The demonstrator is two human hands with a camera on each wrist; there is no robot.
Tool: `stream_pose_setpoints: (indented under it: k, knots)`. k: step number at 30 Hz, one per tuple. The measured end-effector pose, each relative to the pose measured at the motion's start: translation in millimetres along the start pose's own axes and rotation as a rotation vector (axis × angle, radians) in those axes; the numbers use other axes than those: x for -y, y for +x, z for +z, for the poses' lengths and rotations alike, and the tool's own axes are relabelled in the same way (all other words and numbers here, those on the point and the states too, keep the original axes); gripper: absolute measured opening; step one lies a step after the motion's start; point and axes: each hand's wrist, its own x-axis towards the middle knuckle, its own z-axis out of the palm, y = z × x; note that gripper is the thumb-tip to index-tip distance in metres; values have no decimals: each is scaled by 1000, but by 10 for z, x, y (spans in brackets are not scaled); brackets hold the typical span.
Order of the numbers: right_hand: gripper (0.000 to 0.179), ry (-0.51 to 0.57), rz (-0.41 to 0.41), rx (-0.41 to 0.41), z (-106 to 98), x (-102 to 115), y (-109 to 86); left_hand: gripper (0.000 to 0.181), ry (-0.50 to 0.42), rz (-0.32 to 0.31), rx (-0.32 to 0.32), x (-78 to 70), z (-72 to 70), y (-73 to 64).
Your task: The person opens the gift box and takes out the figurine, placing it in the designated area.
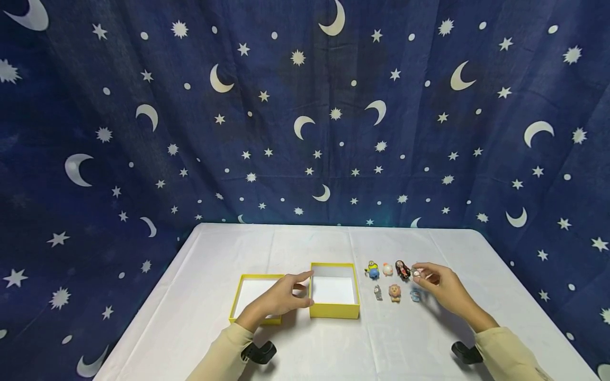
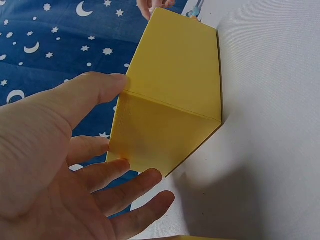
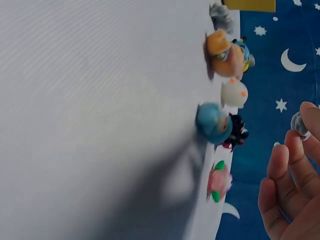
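Observation:
My left hand (image 1: pixel 285 294) is at the left side of the yellow box (image 1: pixel 334 311), fingers spread and thumb right at its rim. The left wrist view shows the box's plain yellow outer walls (image 2: pixel 175 65) beyond the hand. My right hand (image 1: pixel 449 288) is raised beside the toy figures, pinching a small grey figurine (image 3: pixel 300 126) between thumb and fingertips. Nearest to it are a dark-haired doll in red (image 1: pixel 402 270) and a blue-hooded figure (image 1: pixel 415 295). A pink figure with green parts (image 3: pixel 219 182) shows in the right wrist view.
Left of the box lies a shallow yellow-rimmed lid (image 1: pixel 238 299), partly behind my left hand. Right of the box are a minion figure (image 1: pixel 372 270), a round white figure (image 1: pixel 387 269), a grey figure (image 1: pixel 378 292) and a lion figure (image 1: pixel 394 293). A starry curtain (image 1: pixel 333 132) hangs behind the white table (image 1: pixel 190 344).

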Motion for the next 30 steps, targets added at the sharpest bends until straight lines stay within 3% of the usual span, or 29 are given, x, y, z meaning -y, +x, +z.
stream_pose_setpoints:
  k: [12,23,30]
  knots:
    - [29,-11,18,-9,-46,-143,-143,75,-1,-8,-2,-3,-3,-4]
    - [31,-49,102,57,-78,-257,-248,75,-3,0,0,-11,7,-8]
    - [22,-87,126,86,-90,-289,-276,75,-1,9,-4,-4,0,-8]
